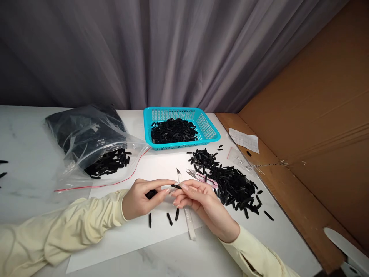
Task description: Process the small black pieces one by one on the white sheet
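Note:
Between my hands, over a white paper sheet (115, 231), is a small black stick-like piece (176, 186). The fingertips of my right hand (201, 200) pinch its right end. My left hand (144, 196) has thumb and forefinger closed at its left end, on something pale and too small to make out. Under my hands lies a white-handled craft knife (188, 223), its blade pointing away. Pink-handled snips (211, 182) rest beside a loose pile of black pieces (236, 188). Several single black pieces (169, 219) lie on the paper, and more show behind my left hand.
A turquoise basket (148, 134) holding black pieces stands at the back. At the left lies a clear zip bag (86, 130) of black pieces, its mouth open. Cardboard (311, 115) walls the right side, with a paper slip (245, 140) by it. A grey curtain (173, 50) hangs behind.

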The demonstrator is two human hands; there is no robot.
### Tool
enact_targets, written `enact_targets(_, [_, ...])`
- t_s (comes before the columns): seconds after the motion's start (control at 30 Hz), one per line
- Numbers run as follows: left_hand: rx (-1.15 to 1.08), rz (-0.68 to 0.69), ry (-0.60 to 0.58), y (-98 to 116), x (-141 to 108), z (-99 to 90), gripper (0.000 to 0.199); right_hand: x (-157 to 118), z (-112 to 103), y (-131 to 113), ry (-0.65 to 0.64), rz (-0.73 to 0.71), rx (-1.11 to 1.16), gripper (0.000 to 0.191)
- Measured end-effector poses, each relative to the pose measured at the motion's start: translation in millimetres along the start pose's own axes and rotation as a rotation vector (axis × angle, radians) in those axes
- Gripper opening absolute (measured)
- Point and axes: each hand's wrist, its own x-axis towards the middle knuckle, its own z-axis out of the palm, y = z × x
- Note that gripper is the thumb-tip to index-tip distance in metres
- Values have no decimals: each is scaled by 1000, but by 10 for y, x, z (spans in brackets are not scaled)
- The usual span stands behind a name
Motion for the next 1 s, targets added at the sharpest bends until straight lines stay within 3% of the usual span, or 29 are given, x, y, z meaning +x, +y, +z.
enact_targets(0.1, [-57, -87, 8, 23, 21, 3, 28, -25, -226, -180, 162, -166, -350, 27])
enact_targets(0.23, [-301, -385, -21, 53, 69, -7, 36, -84, -609, -500, 523, -410, -1069, 22])
enact_targets(0.3, [-444, -486, -29, 61, 93, -17, 40, -102, -658, -594, 615, -483, -1362, 20])
enact_targets(0.37, [-539, -524, -23, 62, 112, -24, 41, -95, -554, -592, 534, -558, -1483, 20])
enact_targets(0.47, [-626, -534, -17, 54, 133, -25, 45, -23, -213, -432, 207, -632, -1418, 19])
enact_targets(0.6, [-674, -520, -69, 30, 150, -12, 52, 138, 167, -165, -97, -627, -1324, 18])
enact_targets(0.73, [-679, -500, -102, 4, 143, 10, 54, 211, 227, -27, -105, -627, -1331, 23])
enact_targets(1.0, [-620, -463, -137, 26, 116, 4, 45, 9, 19, 3, -35, -742, -1269, 25])
